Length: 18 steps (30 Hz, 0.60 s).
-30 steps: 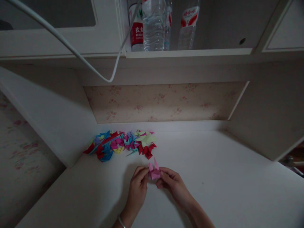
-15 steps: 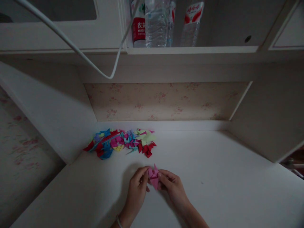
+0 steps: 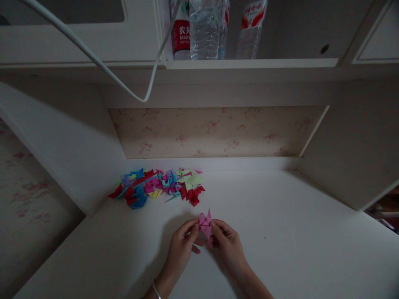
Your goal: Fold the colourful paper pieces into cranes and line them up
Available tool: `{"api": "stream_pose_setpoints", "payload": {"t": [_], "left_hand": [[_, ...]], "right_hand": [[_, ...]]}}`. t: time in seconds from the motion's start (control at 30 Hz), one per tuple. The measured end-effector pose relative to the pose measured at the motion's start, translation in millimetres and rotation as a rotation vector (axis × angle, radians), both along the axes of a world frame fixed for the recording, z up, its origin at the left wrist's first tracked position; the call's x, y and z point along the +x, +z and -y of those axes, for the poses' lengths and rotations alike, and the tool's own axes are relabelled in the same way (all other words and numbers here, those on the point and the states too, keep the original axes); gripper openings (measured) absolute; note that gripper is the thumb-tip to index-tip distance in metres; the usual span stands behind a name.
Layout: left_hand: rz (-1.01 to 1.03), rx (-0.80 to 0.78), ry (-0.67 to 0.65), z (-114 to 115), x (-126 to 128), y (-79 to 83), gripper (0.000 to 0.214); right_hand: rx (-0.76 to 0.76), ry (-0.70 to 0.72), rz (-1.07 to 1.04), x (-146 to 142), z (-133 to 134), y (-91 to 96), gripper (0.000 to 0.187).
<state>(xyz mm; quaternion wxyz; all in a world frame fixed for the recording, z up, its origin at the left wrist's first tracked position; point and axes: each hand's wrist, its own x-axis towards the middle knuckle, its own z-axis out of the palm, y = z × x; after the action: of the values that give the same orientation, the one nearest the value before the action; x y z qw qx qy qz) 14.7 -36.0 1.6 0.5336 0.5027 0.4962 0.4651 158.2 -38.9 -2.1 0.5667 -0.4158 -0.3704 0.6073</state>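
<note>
One pink paper (image 3: 205, 224), folded w/ pointed ends, is held btwn both hands over the near-middle part of the desk (image 3: 289, 232); contact w/ desk can't be told. One point aims at the back wall, another toward the person; a dark crease runs across the mid. L hand (image 3: 182, 241) pinches its L edge btwn thumb & index finger, lower fingers curled loosely below. R hand (image 3: 229, 243) pinches the R edge likewise, thumb on the near face; remaining fingers partly hidden. L wrist bears a pale bracelet (image 3: 156, 289).

Beyond the hands, to the L, a pile of folded papers (image 3: 156, 182) lies on the desk near the back edge: red, blue, magenta, yellow, purple & lt. green pcs., overlapping. A red pc. (image 3: 194, 197) at the pile's R end sits nearest the pink paper, apart from it.

Back wall: floral wallpaper (image 3: 218, 132) btwn white side panels. Above, a shelf (image 3: 255, 63) holds several plastic bottles (image 3: 204, 35), some w/ red-&-white labels, tops out of view. A white cable (image 3: 102, 66) hangs in a loop at upper L, crossing in front of the cabinet door (image 3: 140, 45).
</note>
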Motion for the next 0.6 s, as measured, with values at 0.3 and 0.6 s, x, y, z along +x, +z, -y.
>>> {"api": "stream_pose_setpoints", "payload": {"t": [0.3, 0.6], "left_hand": [[0.0, 0.008, 0.022, 0, -1, -2.0, 0.046], [0.033, -0.044, 0.055, -3, -2, -1.9, 0.054]], "right_hand": [[0.023, 0.025, 0.034, 1, -3, -8.0, 0.035], [0.253, 0.259, 0.403, 32, -25, 25.3, 0.023]]}}
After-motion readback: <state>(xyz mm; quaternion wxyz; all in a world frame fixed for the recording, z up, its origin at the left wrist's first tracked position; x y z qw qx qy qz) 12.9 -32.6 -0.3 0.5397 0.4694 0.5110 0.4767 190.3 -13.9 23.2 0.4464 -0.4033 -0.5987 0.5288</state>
